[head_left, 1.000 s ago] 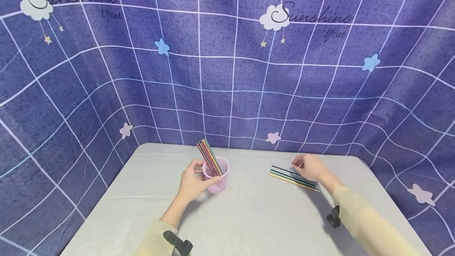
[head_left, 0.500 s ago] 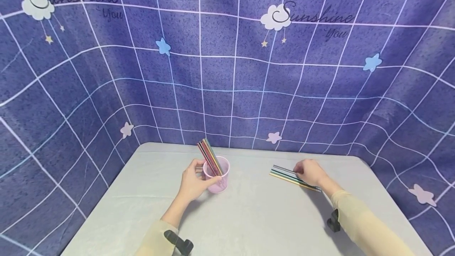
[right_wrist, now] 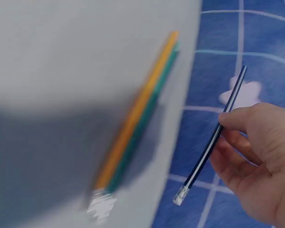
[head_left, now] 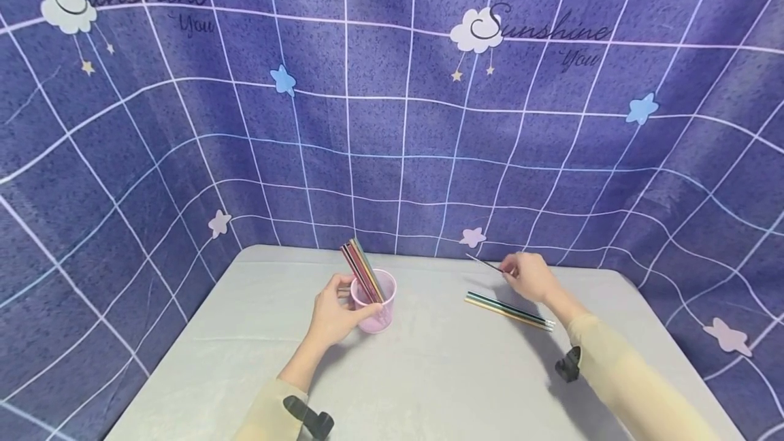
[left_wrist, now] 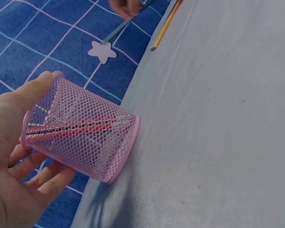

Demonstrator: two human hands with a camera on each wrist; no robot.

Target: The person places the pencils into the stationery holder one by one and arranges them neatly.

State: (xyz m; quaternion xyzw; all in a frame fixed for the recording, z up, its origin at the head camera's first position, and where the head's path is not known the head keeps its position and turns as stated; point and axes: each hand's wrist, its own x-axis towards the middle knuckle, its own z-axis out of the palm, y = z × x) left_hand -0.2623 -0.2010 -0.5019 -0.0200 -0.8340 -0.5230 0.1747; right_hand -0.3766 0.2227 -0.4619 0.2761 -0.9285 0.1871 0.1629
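In the head view, the left hand (head_left: 335,315) is grasping the pink mesh pencil cup (head_left: 380,322) by its left side, with the thumb reaching round the near side and the other fingers curving behind it. A bundle of upright pencils (head_left: 363,267), showing red, black, yellow and green, is leaning out of the cup toward the left. Across the tabletop (head_left: 429,373), the right hand (head_left: 531,278) is pinching a dark striped pencil (head_left: 484,263), its far end pointing left. That pencil is hanging above the surface, beyond the loose pencils (head_left: 510,310), which are lying side by side, green and yellow among them. A purple-blue grid cloth (head_left: 398,121) with stars is hanging behind.

In the left wrist view, the thumb is pressing at the cup's rim while the other fingers are spreading along and below its side; red and black pencils are showing through the mesh. Part of the other hand is appearing at the top edge with its pencil.

In the right wrist view, the grip is holding the striped pencil between thumb and fingers, its silver end pointing down. A yellow and a green pencil are lying on the tabletop beside it, blurred.
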